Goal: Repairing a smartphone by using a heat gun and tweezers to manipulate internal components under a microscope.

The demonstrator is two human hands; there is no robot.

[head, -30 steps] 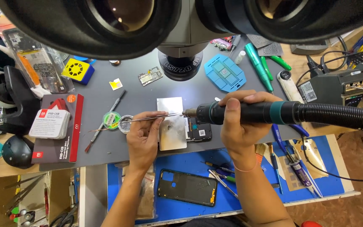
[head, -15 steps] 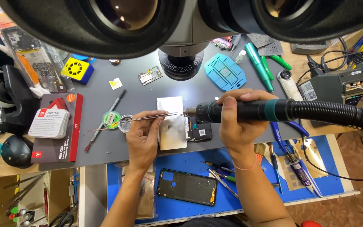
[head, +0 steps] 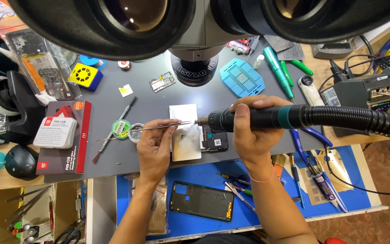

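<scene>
- My right hand point(head: 249, 135) has a closed grip around the hot-air handle point(head: 258, 118), a thick black and green tool. Its long axis lies almost level, from right to left, and the metal nozzle points left toward the middle of the surface point(head: 154, 106).
- From the back of the handle a black ribbed hose point(head: 362, 119) goes to the right and is cut off at the edge of the view.
- My left hand point(head: 155, 147) pinches thin metal tweezers point(head: 163, 126). They also lie nearly level, but point right, so their tip comes very close to the nozzle; I cannot tell if they touch.
- Under the two tips lies the opened phone point(head: 213, 140), with a white sheet point(head: 185, 135) over its left part, so most of the board is hidden.
- What the tweezers hold at the tip is too small to make out.
- The big black eyepieces point(head: 113, 22) of the microscope fill the top of the view and hide the far part of the surface.
- A dark phone back cover point(head: 201, 201) lies on the blue mat point(head: 267, 180) near my wrists.
</scene>
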